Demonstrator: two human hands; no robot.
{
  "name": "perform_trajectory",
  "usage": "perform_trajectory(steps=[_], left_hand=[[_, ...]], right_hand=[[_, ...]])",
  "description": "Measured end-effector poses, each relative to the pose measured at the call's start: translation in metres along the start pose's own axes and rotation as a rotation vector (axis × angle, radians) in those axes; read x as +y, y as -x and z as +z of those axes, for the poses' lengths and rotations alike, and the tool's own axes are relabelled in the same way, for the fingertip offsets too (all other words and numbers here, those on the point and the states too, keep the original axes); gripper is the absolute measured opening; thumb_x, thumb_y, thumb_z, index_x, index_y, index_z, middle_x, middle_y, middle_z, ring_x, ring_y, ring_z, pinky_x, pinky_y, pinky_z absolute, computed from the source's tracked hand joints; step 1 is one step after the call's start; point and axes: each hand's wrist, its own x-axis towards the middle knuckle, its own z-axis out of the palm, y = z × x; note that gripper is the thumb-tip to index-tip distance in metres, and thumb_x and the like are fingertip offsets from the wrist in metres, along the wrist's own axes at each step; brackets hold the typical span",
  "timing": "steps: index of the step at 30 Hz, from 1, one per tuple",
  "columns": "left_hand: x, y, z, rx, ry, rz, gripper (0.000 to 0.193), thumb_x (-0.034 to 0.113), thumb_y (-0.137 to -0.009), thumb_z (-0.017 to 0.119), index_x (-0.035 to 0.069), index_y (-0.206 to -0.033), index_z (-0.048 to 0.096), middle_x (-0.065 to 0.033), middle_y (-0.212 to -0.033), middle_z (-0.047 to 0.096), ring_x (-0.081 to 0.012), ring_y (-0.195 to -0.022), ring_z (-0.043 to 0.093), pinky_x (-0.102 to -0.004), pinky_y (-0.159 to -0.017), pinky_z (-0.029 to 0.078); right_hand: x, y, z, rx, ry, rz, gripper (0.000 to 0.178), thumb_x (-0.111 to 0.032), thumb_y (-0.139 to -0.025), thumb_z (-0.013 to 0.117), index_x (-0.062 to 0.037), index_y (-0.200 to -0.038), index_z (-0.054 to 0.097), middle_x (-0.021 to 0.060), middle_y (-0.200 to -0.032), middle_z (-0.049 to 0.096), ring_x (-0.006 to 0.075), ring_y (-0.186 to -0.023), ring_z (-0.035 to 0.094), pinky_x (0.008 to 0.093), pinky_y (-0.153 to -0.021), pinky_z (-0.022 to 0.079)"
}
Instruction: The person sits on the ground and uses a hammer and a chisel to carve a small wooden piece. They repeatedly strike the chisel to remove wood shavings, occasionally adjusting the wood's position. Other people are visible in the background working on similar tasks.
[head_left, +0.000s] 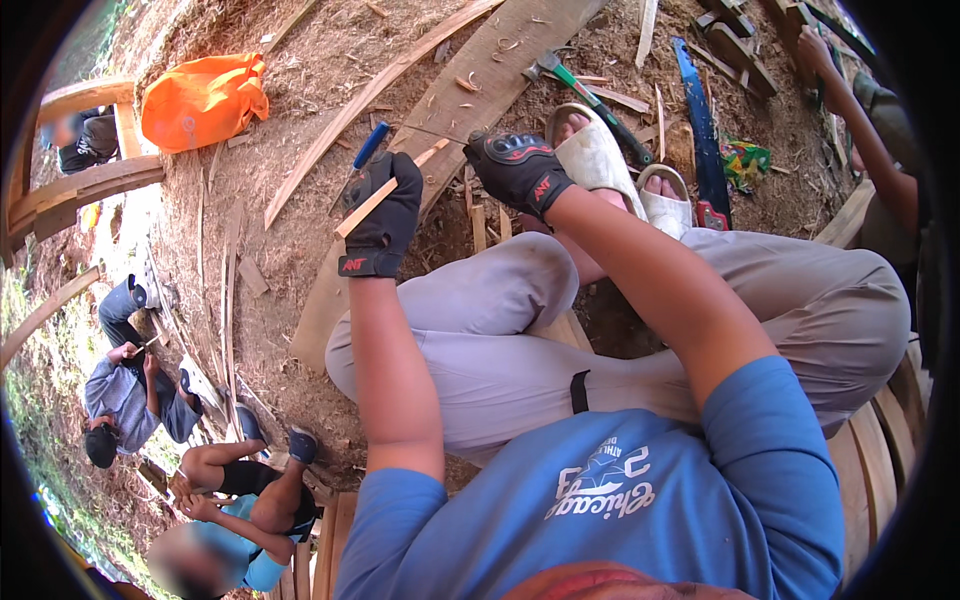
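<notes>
My left hand point(383, 215), in a black glove, is closed around a thin, pale wood strip point(375, 207) that slants up to the right. A blue-handled tool point(370, 146) shows just beyond its knuckles; whether this hand holds it too, I cannot tell. My right hand point(515, 170), gloved alike, is closed beside my sandalled foot. A thin dark rod point(430, 132) runs from its fingers toward the blue handle. Its grip is mostly hidden by the glove. Under both hands lies a wide wooden plank point(470, 95).
A green-handled hammer point(605, 110) lies beyond my feet, with a blue-bladed handsaw point(704, 140) to its right. An orange bag point(203, 103) rests at far left. Wood strips and shavings litter the ground. Other people sit at left, and a co-worker's arm point(870, 140) reaches in at right.
</notes>
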Motion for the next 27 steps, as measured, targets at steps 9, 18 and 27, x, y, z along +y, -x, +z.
perform_trajectory(steps=[9,18,27], left_hand=[[0.013,0.005,-0.005,0.002,-0.012,0.071,0.03,0.034,-0.108,0.049,0.008,-0.101,0.063,-0.0118,-0.08,0.069,-0.0236,-0.067,0.069,-0.04,-0.062,0.055],[0.018,0.007,-0.011,-0.016,0.008,0.109,0.021,0.027,-0.105,0.049,0.009,-0.108,0.058,-0.0214,-0.093,0.065,-0.0468,-0.083,0.065,-0.0538,-0.068,0.053],[0.002,0.007,-0.005,0.0,0.086,0.009,0.026,0.032,-0.105,0.05,0.009,-0.098,0.059,-0.0201,-0.089,0.066,-0.0463,-0.083,0.066,-0.0538,-0.068,0.052]], right_hand=[[-0.007,-0.002,0.008,-0.073,-0.034,-0.016,0.025,-0.023,-0.101,0.048,-0.0091,-0.111,0.067,0.02,-0.097,0.073,0.0387,-0.089,0.073,0.0502,-0.075,0.058],[0.027,-0.012,0.035,-0.056,0.142,-0.016,0.025,-0.019,-0.096,0.05,-0.0068,-0.107,0.068,0.0187,-0.094,0.075,0.0361,-0.089,0.075,0.0499,-0.074,0.059],[-0.019,-0.003,-0.009,-0.18,0.053,0.052,0.025,-0.018,-0.099,0.046,-0.0044,-0.106,0.066,0.0222,-0.102,0.074,0.0394,-0.096,0.073,0.0501,-0.081,0.058]])
